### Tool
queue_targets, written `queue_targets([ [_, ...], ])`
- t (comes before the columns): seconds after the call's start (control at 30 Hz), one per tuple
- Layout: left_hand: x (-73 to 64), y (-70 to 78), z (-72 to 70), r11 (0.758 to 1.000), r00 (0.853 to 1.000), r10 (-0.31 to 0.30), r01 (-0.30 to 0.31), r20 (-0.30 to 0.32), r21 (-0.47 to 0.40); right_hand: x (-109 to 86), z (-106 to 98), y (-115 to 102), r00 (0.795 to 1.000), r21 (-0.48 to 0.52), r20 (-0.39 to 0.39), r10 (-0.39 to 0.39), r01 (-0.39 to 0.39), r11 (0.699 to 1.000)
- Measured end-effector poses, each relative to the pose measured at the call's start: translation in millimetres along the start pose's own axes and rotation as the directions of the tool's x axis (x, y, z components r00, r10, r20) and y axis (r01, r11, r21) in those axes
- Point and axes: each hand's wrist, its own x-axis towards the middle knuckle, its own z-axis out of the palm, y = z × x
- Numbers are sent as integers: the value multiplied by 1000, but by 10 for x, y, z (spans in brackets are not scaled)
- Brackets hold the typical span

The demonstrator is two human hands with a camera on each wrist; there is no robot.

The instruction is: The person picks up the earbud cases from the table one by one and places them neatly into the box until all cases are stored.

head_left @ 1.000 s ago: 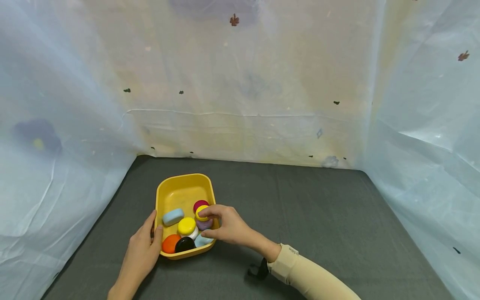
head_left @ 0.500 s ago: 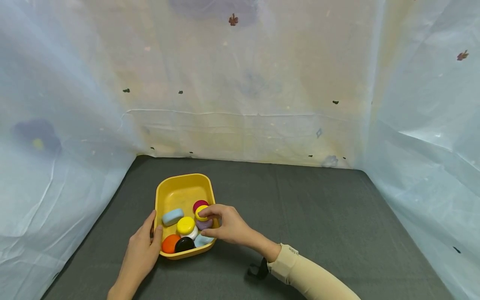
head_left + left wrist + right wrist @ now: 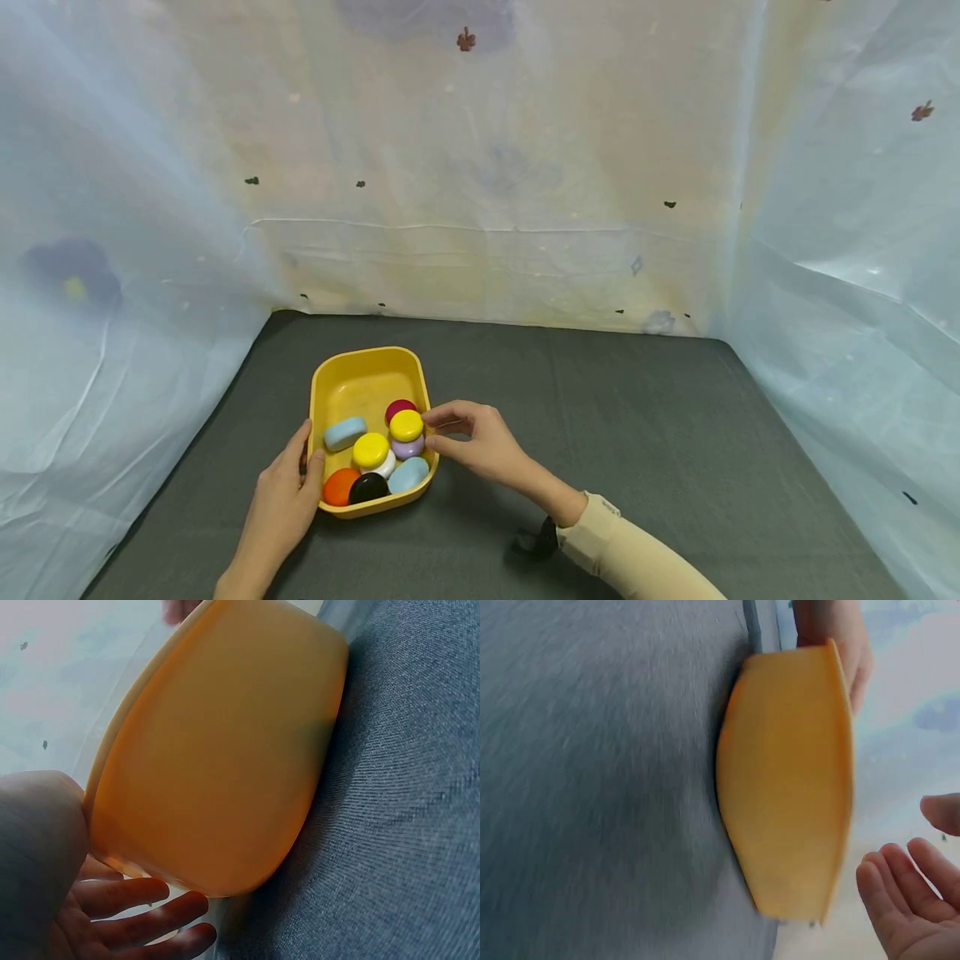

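A yellow plastic tub (image 3: 367,358) holds several smooth rounded pieces. On its left rim my left hand (image 3: 279,504) grips, thumb over the edge and fingers (image 3: 142,926) along the outer wall. My right hand (image 3: 483,442) hovers at the right rim, thumb and fingers spread with nothing between them. Beside its fingertips, a yellow piece (image 3: 407,426) lies on a purple piece (image 3: 408,447). Left of these, another yellow piece (image 3: 371,451) rests on a white piece (image 3: 386,467). The pieces are hidden behind the tub's walls in both wrist views.
Also in the tub are a magenta piece (image 3: 400,409), a light blue block (image 3: 346,433), an orange piece (image 3: 341,487), a black piece (image 3: 369,489) and a pale blue piece (image 3: 409,475). Dark grey cloth (image 3: 585,417) covers the table; patterned sheets (image 3: 480,167) hang around it.
My right hand has let go of the yellow piece and drawn back to the right; the piece stays on the purple one. The left hand and tub have hardly moved.
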Motion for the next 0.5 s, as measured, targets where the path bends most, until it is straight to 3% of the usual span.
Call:
queue_targets([
  [0.13,20,-25,8,1000,1000,13,-13,-9,-20,-172,-245,1,997,-97,-78,9,-17,995],
  [0.27,16,-60,-13,999,1000,12,-12,-1,-52,-401,-517,-2,979,-244,-196,56,-104,964],
  [0.33,8,-64,-39,998,1000,14,-15,-3,-55,-514,-647,-5,963,-336,-259,78,-165,927],
  [0.5,19,-4,-101,995,992,94,-95,-84,-14,-743,-914,23,925,-535,-367,96,-295,792],
])
